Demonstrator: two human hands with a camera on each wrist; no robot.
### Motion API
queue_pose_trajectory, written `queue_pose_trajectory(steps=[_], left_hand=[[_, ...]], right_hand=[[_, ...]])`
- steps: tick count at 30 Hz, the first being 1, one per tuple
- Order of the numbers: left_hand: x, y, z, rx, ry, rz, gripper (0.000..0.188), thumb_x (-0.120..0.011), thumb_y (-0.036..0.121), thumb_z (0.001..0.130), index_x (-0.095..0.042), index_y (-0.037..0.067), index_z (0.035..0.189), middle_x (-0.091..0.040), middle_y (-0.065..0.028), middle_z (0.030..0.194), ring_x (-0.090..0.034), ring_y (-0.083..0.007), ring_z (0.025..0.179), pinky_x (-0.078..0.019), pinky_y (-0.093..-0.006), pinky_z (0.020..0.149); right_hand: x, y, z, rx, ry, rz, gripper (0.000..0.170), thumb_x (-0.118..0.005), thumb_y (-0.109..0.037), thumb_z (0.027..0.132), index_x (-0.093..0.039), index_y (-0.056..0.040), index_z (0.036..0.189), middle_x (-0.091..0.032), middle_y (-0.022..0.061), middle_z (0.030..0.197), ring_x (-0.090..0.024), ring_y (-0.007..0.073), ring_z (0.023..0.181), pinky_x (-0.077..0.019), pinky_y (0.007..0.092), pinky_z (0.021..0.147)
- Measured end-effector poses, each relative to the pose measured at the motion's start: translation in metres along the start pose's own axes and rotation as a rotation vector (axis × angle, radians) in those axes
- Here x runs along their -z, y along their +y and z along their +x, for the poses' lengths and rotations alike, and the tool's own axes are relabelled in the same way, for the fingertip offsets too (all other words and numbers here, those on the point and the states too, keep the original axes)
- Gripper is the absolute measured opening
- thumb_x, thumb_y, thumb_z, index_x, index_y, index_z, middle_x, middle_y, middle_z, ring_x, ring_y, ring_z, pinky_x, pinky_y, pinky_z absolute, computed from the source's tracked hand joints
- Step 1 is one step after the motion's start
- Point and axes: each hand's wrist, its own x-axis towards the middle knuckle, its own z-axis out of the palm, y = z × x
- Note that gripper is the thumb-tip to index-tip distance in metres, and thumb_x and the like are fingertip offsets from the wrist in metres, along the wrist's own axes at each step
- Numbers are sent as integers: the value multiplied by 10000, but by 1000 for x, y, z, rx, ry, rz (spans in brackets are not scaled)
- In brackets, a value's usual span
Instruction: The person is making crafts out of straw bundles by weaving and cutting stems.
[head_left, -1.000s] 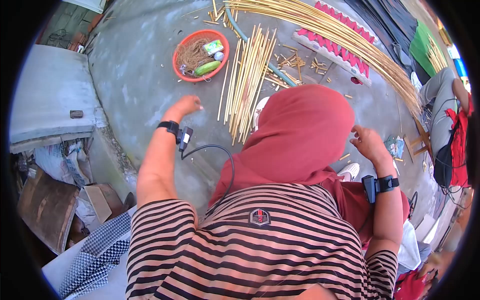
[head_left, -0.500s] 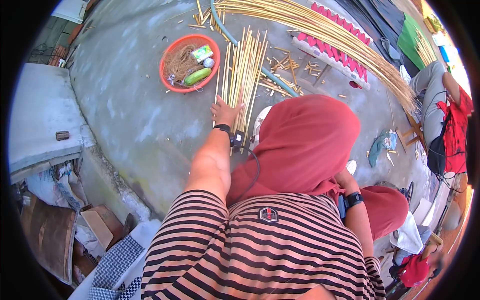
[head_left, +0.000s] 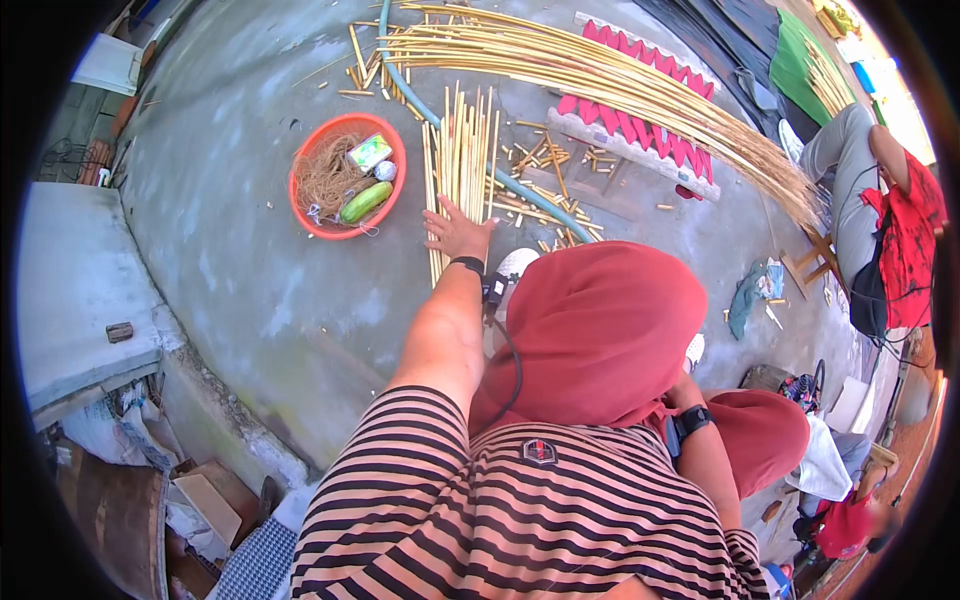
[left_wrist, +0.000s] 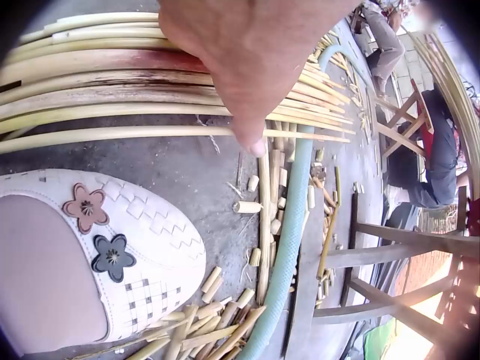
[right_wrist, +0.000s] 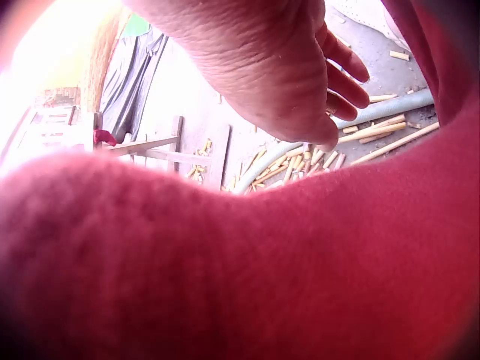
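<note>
Pale cut sticks (head_left: 463, 140) lie side by side on the floor in front of the person. The left hand (head_left: 460, 232) lies spread across their near end, fingers straight. In the left wrist view that hand (left_wrist: 236, 64) is over the sticks (left_wrist: 112, 96), its thumb pointing down at the bundle's edge; the other fingers are hidden there. The right hand (head_left: 685, 392) is low between the red-clad legs, largely hidden. In the right wrist view this hand (right_wrist: 277, 67) has its fingers loosely extended, with nothing seen in them, above red cloth (right_wrist: 247, 270).
Left of the sticks stands an orange basket (head_left: 302, 205) holding fibre, a green vegetable and a packet. A blue-green hose (head_left: 535, 198) runs past short cut pieces (head_left: 545, 160). Long stalks (head_left: 600, 70) lie across a pink-and-white rack (head_left: 640, 140). Another person (head_left: 895, 200) sits at right.
The left hand has come from the open floor near the basket onto the sticks, fingers spreading. The right hand has dropped from beside the knee to between the legs.
</note>
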Motion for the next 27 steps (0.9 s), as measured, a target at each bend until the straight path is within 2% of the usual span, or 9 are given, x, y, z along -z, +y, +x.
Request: queue_pose_trajectory(steps=[3,4,7,8,18,24,27], left_hand=[[2,3,13,18,49,-21,1163,-749,539,662,-21,171,1491,-194,-263,1475,-265,-386,1336,-283,-588,1003],[3,3,16,16,103,1,1043,-714,418,736,-35,181,1492,-341,-232,1389,-380,-354,1238,-353,-539,932],[9,-7,34,-17,49,32,961,-674,304,779,-40,188,1492,-430,-202,1292,-427,-323,1173,-387,-507,889],[7,-10,37,-42,123,99,911,-638,242,808,-38,199,1492,-487,-173,1203,-467,-307,1115,-406,-497,860],[-1,-23,58,126,61,81,799,-565,209,871,-56,211,1487,-560,-130,1158,-549,-285,1071,-427,-483,860],[6,-43,52,35,53,131,780,-575,205,862,-101,198,1481,-582,-128,1124,-569,-288,1048,-431,-478,847],[-4,-51,54,13,143,177,800,-606,201,834,-126,194,1474,-596,-133,1094,-578,-296,1026,-430,-474,844]], right_hand=[[4,-7,0,-124,4,33,364,-540,-204,871,-560,-44,1198,-592,170,1203,-564,283,1061,-460,351,865],[2,-2,0,-151,-15,80,368,-541,-208,872,-559,-47,1202,-582,170,1219,-555,284,1082,-455,349,878],[0,13,3,-233,-42,175,370,-541,-215,871,-560,-47,1201,-575,172,1230,-549,287,1099,-452,347,887],[-1,16,3,-259,-41,194,370,-541,-216,871,-561,-46,1199,-577,173,1227,-550,287,1097,-452,347,885],[-2,30,7,-378,-17,263,366,-544,-227,869,-575,-33,1178,-592,181,1199,-562,292,1075,-456,349,870],[-1,36,9,-418,-12,281,366,-545,-234,868,-583,-25,1166,-602,185,1181,-570,295,1062,-458,349,860],[-2,38,11,-434,-10,292,366,-546,-238,868,-587,-21,1160,-607,188,1173,-573,296,1056,-459,350,855]])
